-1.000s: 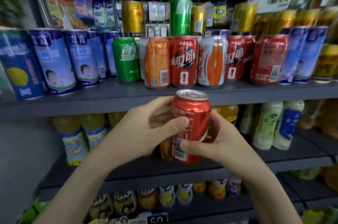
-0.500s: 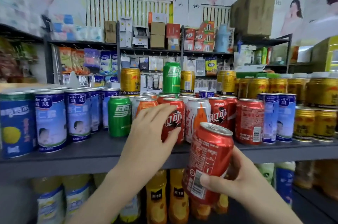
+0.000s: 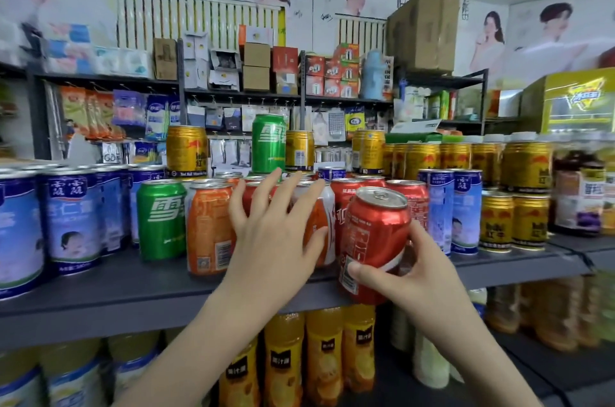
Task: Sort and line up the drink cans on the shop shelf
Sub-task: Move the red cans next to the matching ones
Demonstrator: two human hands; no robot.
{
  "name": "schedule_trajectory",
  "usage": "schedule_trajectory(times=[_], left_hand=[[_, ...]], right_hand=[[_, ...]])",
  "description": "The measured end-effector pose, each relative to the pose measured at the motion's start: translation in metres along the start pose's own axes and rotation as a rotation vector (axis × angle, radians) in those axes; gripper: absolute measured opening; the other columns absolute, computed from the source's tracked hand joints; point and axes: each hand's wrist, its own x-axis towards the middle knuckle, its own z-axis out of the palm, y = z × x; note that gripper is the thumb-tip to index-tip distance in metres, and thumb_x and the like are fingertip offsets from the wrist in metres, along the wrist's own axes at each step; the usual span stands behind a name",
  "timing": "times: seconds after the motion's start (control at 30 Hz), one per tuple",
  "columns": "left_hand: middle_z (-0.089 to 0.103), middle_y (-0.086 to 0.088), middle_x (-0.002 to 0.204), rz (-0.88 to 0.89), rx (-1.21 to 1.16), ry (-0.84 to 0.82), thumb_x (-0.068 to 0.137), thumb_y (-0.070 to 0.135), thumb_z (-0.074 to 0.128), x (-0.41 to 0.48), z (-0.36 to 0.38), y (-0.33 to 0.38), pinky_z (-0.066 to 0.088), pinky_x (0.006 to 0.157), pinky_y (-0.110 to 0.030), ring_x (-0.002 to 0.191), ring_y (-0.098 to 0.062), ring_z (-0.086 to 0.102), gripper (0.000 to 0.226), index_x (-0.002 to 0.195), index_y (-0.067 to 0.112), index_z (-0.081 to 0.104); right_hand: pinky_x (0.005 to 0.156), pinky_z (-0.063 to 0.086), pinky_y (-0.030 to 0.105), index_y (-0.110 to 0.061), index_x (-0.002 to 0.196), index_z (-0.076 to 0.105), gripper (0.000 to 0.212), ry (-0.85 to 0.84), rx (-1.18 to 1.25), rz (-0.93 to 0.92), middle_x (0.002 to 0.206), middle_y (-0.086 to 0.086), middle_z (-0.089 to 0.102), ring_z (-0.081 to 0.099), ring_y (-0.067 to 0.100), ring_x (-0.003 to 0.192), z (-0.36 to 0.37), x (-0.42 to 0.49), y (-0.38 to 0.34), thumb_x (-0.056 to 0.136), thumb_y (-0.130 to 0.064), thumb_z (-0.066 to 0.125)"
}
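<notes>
Shop aisle, posters on the back wall, racks of boxes and hanging packets behind. Dark grey metal shelf board point(image 3: 116, 293) runs across the view, packed with upright cans. Landmark: short green aluminium can point(image 3: 162, 218) in the front row.

Just right of the green can stands an orange aluminium can point(image 3: 208, 227). Further right of the green can, a white-and-orange can point(image 3: 327, 253) is partly hidden by the left hand point(image 3: 276, 237).

Left hand: fingers straight and spread, holding nothing, palm toward the row, fingertips over the tops of the cans behind. Its thumb lies against the white-and-orange can. Cannot tell whether the fingers touch anything.

Right hand point(image 3: 419, 277) grips a red aluminium drink can point(image 3: 374, 240), thumb across the lower label, fingers curled round the far side. This red can is off the shelf, in front of its edge and well right of the green can. It is tilted, silver top leaning right, base lower than the shelf board. Behind it, more red cans point(image 3: 411, 200) stand on the board.

- Left of the green can: blue-and-white cans point(image 3: 71, 220).
- Far right of it: gold cans point(image 3: 529, 220) in two tiers.
- Above and right of the green can: a taller green can point(image 3: 269, 143) on top of the back cans.
- Below the green can, lower level: yellow juice bottles point(image 3: 283, 366).
</notes>
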Motion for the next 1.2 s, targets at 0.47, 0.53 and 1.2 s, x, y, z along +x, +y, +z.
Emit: schedule_trajectory(times=[0.47, 0.53, 1.2], left_hand=[[0.063, -0.002, 0.116, 0.050, 0.143, -0.010, 0.075, 0.040, 0.069, 0.017, 0.021, -0.010, 0.007, 0.106, -0.054, 0.114, -0.025, 0.057, 0.054, 0.123, 0.017, 0.059], [0.062, -0.002, 0.116, 0.045, 0.118, -0.018, 0.072, 0.037, 0.074, 0.017, 0.022, -0.011, 0.007, 0.107, -0.053, 0.112, -0.024, 0.057, 0.058, 0.123, 0.017, 0.058], [0.058, -0.007, 0.124, 0.045, -0.003, -0.087, 0.080, 0.035, 0.066, 0.016, 0.023, -0.014, 0.023, 0.107, -0.051, 0.115, -0.027, 0.054, 0.053, 0.127, 0.014, 0.054]], right_hand=[[0.101, 0.043, 0.029, -0.022, 0.147, 0.029, 0.089, 0.111, -0.184, -0.029, 0.135, -0.006, 0.052, 0.049, 0.010, 0.122, 0.026, 0.038, 0.039, 0.073, -0.045, 0.074], [0.106, 0.031, 0.020, -0.019, 0.152, 0.015, 0.094, 0.133, -0.182, -0.034, 0.144, -0.004, 0.042, 0.039, 0.011, 0.130, 0.031, 0.035, 0.041, 0.079, -0.040, 0.070], [0.100, 0.020, 0.021, -0.008, 0.148, 0.024, 0.086, 0.333, -0.458, -0.165, 0.140, 0.007, 0.040, 0.028, 0.014, 0.125, 0.043, 0.028, 0.040, 0.081, -0.039, 0.069]])
